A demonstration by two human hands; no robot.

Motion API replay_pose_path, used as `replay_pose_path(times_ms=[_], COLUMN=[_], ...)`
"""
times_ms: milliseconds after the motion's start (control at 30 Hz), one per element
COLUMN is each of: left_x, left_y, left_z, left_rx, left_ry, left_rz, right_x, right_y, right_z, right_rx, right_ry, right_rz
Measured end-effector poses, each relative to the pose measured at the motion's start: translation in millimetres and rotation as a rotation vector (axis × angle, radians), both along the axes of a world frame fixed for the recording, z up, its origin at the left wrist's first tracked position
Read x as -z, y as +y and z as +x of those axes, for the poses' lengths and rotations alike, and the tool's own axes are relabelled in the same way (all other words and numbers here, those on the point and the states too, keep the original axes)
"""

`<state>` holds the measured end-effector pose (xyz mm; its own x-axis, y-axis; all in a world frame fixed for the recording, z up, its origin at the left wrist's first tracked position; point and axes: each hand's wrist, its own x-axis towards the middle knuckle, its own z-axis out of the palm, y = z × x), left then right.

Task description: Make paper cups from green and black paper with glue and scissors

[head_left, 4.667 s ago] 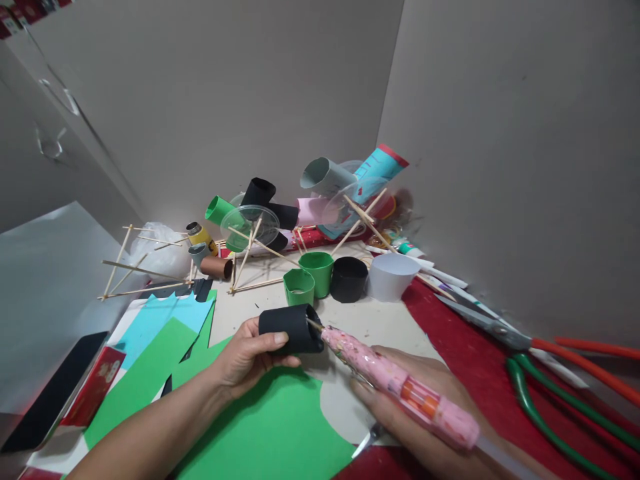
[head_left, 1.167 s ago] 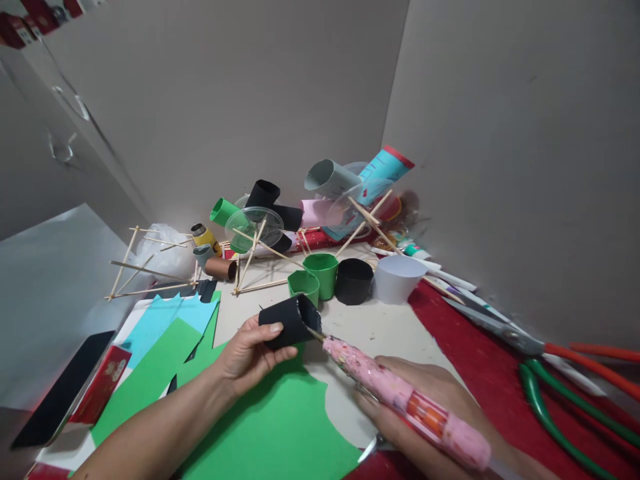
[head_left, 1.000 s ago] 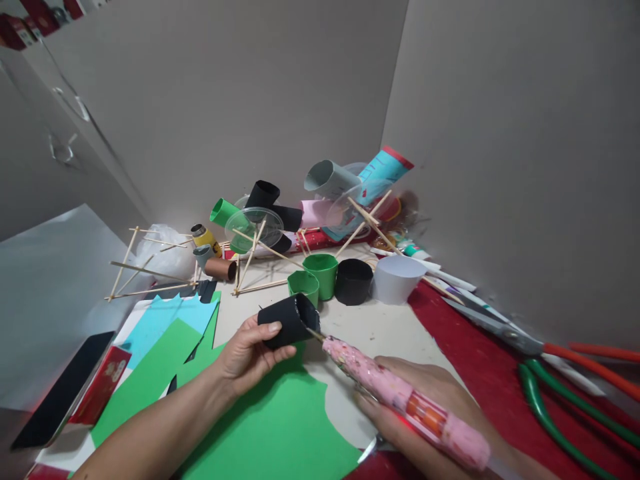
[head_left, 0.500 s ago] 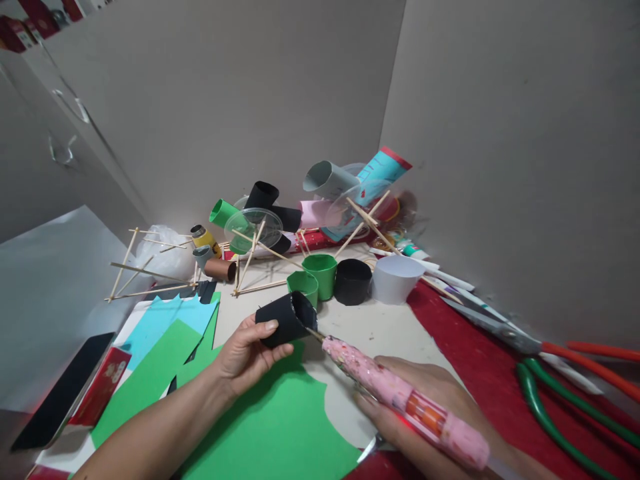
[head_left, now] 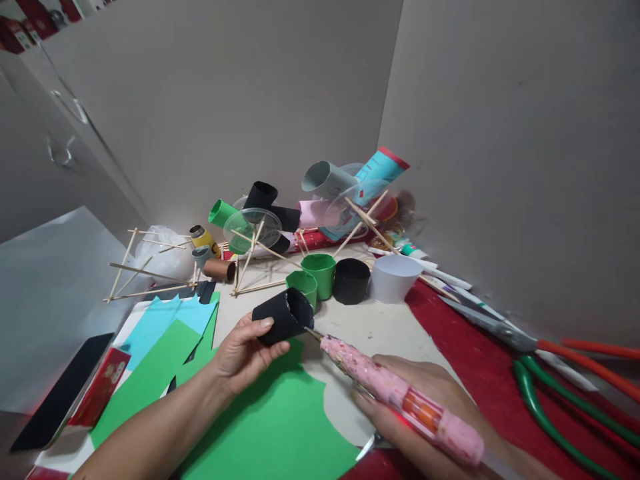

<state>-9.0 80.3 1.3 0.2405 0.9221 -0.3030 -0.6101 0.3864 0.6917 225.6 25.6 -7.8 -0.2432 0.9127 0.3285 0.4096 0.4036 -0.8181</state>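
Note:
My left hand point(head_left: 240, 357) grips a black paper cylinder point(head_left: 280, 315), tilted with its open mouth facing right and up. My right hand point(head_left: 425, 413) is wrapped round a pink glue gun point(head_left: 400, 399), lying low over the table. The gun's thin metal nozzle point(head_left: 314, 333) touches the lower rim of the black cylinder. Under both hands lies a green paper sheet point(head_left: 280, 427) with a curved cut edge.
Two green paper cups point(head_left: 313, 277), a black ring point(head_left: 351, 280) and a white ring point(head_left: 393, 277) stand behind. Skewer frames point(head_left: 145, 270), rolled paper tubes point(head_left: 325, 180) and clear lids crowd the corner. Scissors with orange point(head_left: 575, 353) and green point(head_left: 545, 417) handles lie right on red cloth. A phone point(head_left: 60, 393) lies left.
My left hand has turned the black cylinder, lifting its open mouth and shifting it slightly left and up. The glue gun nozzle stays at its rim.

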Motion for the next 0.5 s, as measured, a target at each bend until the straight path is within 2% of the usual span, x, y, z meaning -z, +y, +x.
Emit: replay_pose_path(times_ms=[100, 300, 500], left_x=[-2.1, -3.8, -4.7], left_y=[0.1, 0.4, 0.1], left_z=[0.2, -0.1, -0.5], left_rx=[0.002, -0.005, -0.036], left_ry=[-0.004, 0.014, 0.020], left_rz=[0.001, -0.009, -0.028], right_x=[-1.4, 2.5, -2.7], right_y=[0.6, 2.1, 0.7], right_z=[0.6, -0.1, 0.5], right_rx=[-0.062, -0.044, -0.038], right_ry=[-0.023, -0.011, -0.087], right_rz=[-0.028, 0.009, 0.030])
